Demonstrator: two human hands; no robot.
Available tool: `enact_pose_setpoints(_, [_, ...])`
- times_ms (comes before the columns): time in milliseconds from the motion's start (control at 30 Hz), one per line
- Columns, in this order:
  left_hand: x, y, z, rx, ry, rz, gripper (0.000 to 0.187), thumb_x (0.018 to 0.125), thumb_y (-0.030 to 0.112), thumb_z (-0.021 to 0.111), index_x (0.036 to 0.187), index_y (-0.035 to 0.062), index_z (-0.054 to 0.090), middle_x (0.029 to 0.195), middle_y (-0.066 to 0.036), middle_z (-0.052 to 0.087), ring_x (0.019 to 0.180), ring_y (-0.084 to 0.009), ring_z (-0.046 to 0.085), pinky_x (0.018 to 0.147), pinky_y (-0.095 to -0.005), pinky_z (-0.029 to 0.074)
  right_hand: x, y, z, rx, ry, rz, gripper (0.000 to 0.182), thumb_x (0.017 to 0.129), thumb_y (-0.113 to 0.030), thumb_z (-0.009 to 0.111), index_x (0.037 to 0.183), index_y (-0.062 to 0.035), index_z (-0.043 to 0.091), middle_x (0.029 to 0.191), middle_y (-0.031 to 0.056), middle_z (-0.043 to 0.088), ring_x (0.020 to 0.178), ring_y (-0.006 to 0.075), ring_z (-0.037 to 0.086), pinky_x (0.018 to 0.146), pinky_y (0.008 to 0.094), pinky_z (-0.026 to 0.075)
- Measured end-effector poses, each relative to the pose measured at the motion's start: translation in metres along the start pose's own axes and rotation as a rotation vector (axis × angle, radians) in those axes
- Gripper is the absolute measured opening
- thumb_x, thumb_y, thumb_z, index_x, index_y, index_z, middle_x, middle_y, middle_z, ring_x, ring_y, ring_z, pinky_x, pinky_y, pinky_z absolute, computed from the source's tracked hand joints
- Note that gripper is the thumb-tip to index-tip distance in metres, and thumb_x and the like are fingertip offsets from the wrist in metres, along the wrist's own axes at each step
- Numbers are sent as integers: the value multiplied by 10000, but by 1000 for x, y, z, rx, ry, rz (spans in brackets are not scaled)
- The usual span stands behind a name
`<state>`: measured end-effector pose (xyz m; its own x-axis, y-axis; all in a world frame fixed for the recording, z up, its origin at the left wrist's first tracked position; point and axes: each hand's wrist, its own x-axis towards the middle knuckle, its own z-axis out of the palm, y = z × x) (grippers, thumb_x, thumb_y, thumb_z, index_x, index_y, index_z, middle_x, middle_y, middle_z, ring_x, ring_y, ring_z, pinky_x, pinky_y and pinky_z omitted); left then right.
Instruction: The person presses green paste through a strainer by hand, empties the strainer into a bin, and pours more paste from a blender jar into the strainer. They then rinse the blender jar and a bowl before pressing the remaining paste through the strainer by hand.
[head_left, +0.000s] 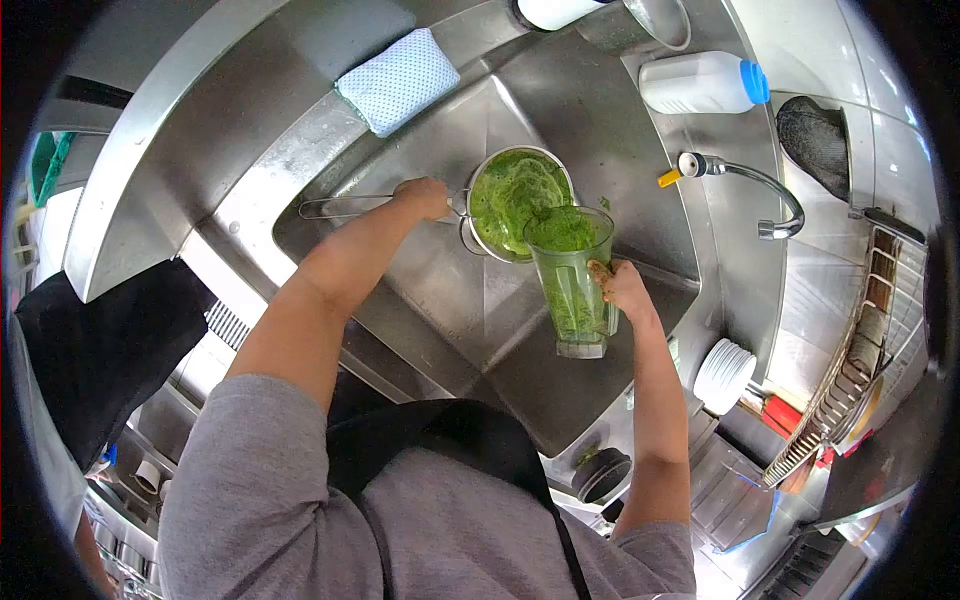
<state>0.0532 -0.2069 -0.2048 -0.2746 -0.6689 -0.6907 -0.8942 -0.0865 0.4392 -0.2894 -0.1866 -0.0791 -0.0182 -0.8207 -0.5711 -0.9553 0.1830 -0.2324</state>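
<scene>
My left hand is closed around the long wire handle of a round strainer over the sink. Foamy green liquid fills the strainer's bowl; whatever supports it underneath is hidden. In my right hand, fingers wrapped round its handle, is a clear blender jar. The jar is tilted, its mouth at the strainer's near right rim. Thick green mixture shows at its mouth and coats its inner walls.
A folded pale blue cloth lies on the sink's far left edge. A white bottle with a blue cap and a curved faucet are at the right. Stacked white plates stand near a dish rack. Another person's dark apron shows at left.
</scene>
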Motion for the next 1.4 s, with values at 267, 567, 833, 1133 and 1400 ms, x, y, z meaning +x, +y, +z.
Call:
enact_pose_setpoints(267, [2, 0, 1, -24, -20, -32, 395, 705, 331, 549, 980, 48, 572, 1012, -150, 555, 932, -277, 540, 775, -390, 433, 2, -19, -13, -141, -92, -148, 302, 752, -230, 550, 640, 47, 504, 467, 68, 447, 408, 148, 441, 421, 307, 358])
enact_pose_setpoints(567, [0, 1, -1, -23, -19, -9, 372, 715, 322, 537, 960, 46, 582, 993, -139, 566, 923, -276, 545, 758, -391, 438, 15, -11, -8, -118, -125, -8, 272, 701, -192, 591, 669, 66, 511, 496, 78, 469, 426, 154, 471, 413, 302, 364])
enact_pose_setpoints(833, [-6, 5, -6, -61, 1, 10, 294, 705, 173, 476, 943, 47, 595, 994, -132, 569, 921, -269, 550, 751, -391, 440, 18, -5, -9, 154, -230, 109, 133, 720, -103, 545, 742, 28, 542, 628, 44, 522, 447, 117, 470, 407, 252, 380])
enact_pose_setpoints(1133, [0, 2, 3, -63, 82, 43, 344, 715, 325, 548, 919, 53, 595, 970, -133, 573, 887, -276, 556, 742, -391, 445, 12, -24, -14, -16, -178, 61, 224, 744, -181, 570, 653, 15, 511, 516, 6, 459, 436, 83, 433, 398, 241, 341])
enact_pose_setpoints(1400, [-9, 7, -9, -63, 8, 23, 293, 737, 135, 460, 999, 67, 571, 1053, -112, 545, 985, -239, 520, 786, -372, 426, 15, -21, -16, -141, -154, -263, 288, 758, -224, 567, 629, 28, 511, 499, 14, 453, 406, 101, 422, 386, 264, 343])
